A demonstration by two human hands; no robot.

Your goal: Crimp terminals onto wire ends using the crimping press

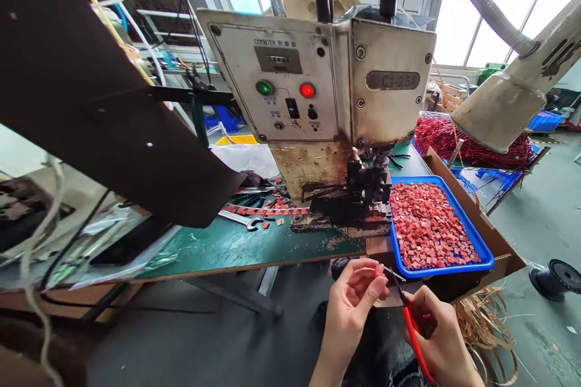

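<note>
My left hand (356, 299) is closed in a pinch, thumb and fingertips gripping a thin pale wire end (393, 274). My right hand (442, 338) is wrapped around red-handled metal snips (412, 326), whose dark tips sit right at that wire. Both hands hang below the table's near edge, just in front of its right corner.

I'm looking into a workshop with a grey concrete floor (544, 217) and tall bright windows (458, 24) at the back. The green-topped wooden work table (227, 248) runs across my view. A big dark brown panel (91, 91) hangs over the left half and hides much of the table's left end from me. At the table's middle stands a cream metal press machine (318, 91) with a green and a red round lamp on its face. A cream tubular hood (503, 109) leans in from the upper right, over a heap of red wire bundles (458, 139) at the far right corner. At the near right corner a brown cardboard box (508, 254) carries a blue plastic tray (488, 261) filled with small red plastic pieces (426, 230), close against the machine's base. A steel wrench (240, 219) lies left of the machine, and a black spool (556, 278) sits on the floor.
</note>
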